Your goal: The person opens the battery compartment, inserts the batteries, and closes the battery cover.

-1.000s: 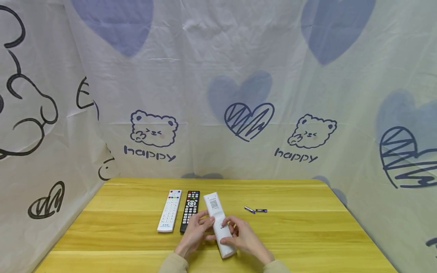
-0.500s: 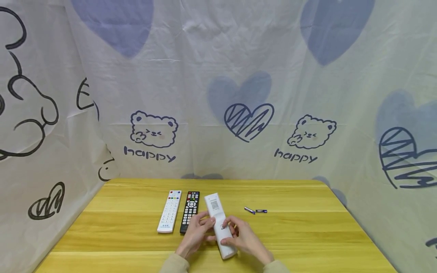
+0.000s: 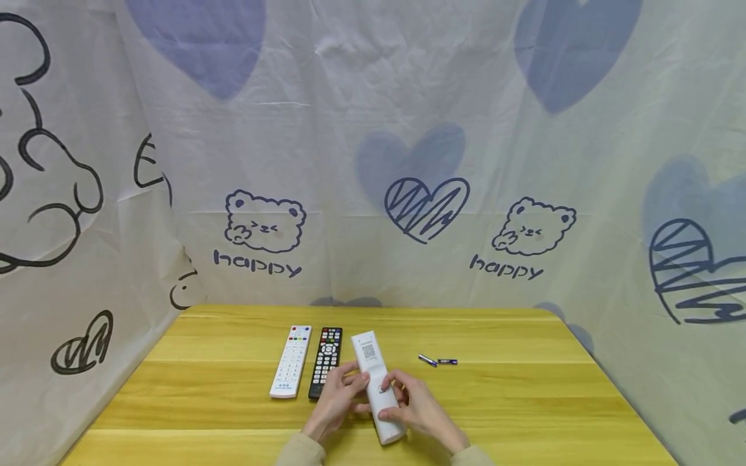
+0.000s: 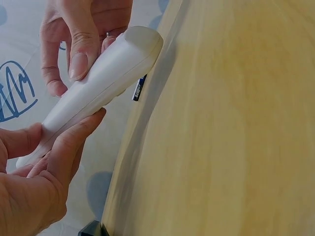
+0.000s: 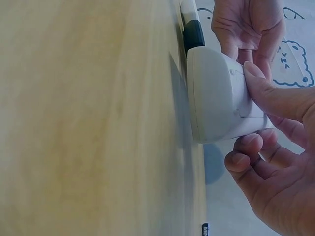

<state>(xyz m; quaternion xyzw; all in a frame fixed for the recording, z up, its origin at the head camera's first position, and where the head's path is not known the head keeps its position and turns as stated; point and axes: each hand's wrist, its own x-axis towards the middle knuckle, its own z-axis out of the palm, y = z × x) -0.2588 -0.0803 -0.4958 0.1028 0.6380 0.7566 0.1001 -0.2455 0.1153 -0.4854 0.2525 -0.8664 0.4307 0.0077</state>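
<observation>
A white remote control (image 3: 375, 369) is held back side up, its printed code label (image 3: 368, 351) toward the far end. My left hand (image 3: 337, 396) grips its left side, with the thumb on one face and fingers beneath. From the right, my right hand (image 3: 418, 406) holds the near half. Its thumb (image 5: 268, 93) presses on the battery cover area of the back, and its other fingers curl at the side. In the left wrist view the remote's underside with the buttons is mostly hidden. The cover appears to be in place.
On the wooden table (image 3: 524, 388), a white remote with buttons up (image 3: 290, 362) and a black remote (image 3: 325, 359) lie to the left of my hands. Two small batteries, one tilted (image 3: 427, 360) and one level (image 3: 447, 362), lie right of the held remote. A printed cloth hangs behind.
Both hands keep nearly the same hold on the white remote control. The right index finger shifts slightly on its back, and the head view has moved a little.
</observation>
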